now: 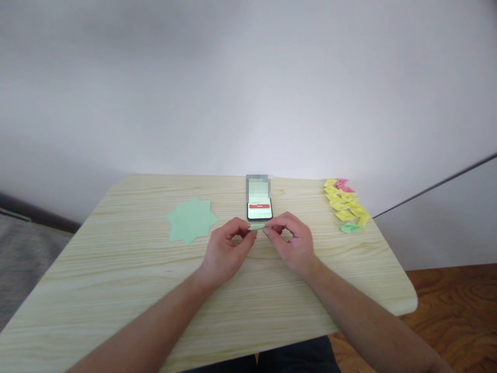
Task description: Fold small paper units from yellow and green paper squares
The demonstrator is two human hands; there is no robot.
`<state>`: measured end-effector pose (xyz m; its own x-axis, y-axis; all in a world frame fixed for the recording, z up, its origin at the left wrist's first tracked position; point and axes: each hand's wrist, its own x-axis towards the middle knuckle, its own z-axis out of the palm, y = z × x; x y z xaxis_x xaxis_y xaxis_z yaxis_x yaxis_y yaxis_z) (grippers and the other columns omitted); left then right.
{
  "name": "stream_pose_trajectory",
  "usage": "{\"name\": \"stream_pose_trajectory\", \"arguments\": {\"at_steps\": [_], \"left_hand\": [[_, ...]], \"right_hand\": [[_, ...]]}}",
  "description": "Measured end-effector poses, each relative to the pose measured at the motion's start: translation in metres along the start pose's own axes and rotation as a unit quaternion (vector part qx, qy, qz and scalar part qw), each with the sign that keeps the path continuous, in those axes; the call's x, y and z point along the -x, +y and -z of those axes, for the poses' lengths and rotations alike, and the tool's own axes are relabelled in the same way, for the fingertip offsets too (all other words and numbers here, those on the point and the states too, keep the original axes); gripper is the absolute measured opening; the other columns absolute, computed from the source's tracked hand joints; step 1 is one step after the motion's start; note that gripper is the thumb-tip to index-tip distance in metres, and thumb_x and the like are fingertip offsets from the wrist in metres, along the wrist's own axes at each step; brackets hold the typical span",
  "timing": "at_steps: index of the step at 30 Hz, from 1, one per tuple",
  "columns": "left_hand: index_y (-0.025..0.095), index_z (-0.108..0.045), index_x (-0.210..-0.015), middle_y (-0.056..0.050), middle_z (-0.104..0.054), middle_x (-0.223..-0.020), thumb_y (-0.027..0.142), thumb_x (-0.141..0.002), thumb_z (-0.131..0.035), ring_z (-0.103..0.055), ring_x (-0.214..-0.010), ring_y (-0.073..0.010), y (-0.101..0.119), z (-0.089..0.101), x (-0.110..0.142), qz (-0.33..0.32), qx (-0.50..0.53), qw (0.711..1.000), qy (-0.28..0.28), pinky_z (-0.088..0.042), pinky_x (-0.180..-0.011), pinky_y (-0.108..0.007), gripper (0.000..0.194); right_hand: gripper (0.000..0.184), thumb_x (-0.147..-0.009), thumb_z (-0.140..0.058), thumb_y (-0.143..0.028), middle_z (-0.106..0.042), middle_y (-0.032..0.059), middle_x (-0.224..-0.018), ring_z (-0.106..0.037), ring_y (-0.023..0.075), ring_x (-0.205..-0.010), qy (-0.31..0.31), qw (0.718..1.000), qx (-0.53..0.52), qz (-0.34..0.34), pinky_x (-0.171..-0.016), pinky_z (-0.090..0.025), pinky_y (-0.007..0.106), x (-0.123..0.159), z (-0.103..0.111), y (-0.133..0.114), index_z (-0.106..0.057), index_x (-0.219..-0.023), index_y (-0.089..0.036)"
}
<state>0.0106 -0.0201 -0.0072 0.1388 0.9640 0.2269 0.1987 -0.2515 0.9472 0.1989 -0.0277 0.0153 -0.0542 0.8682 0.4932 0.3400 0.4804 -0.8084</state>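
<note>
Pale wood grain runs across the worktop (116,259). Over it, the left hand (228,250) and right hand (292,242) each pinch one end of a small folded green paper (257,227), thumb and fingertips nearly together, with a phone (259,213) just beyond. Neat folding probably calls for light, even pressure and matched edges before creasing. Green sheets (191,221) lie left of the left hand, folded paper pieces (344,215) well right of the right hand.

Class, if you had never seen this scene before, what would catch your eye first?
Probably the yellow and pink folded papers clustered at the table's right end. Then the left hand and right hand, pinching a small green paper before the lit phone. Flat green sheets form a jagged star on the left.
</note>
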Motion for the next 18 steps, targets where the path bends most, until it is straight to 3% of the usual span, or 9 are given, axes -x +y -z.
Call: {"name": "stream_pose_trajectory", "arguments": {"at_steps": [18], "left_hand": [[0.02,-0.064,-0.084,-0.001,-0.066,-0.08,0.03,-0.088,-0.071,-0.063,-0.078,-0.0159,0.0026,-0.0006,0.0035,0.001,-0.001,1.0,0.005,-0.05,-0.074,-0.028,0.013]], "right_hand": [[0.006,-0.09,-0.069,-0.023,-0.067,0.0018,-0.081,-0.061,0.018,-0.073,-0.001,1.0,0.017,0.008,-0.071,-0.052,0.036,-0.0002,0.0021,-0.0045,-0.072,-0.093,-0.026]]}}
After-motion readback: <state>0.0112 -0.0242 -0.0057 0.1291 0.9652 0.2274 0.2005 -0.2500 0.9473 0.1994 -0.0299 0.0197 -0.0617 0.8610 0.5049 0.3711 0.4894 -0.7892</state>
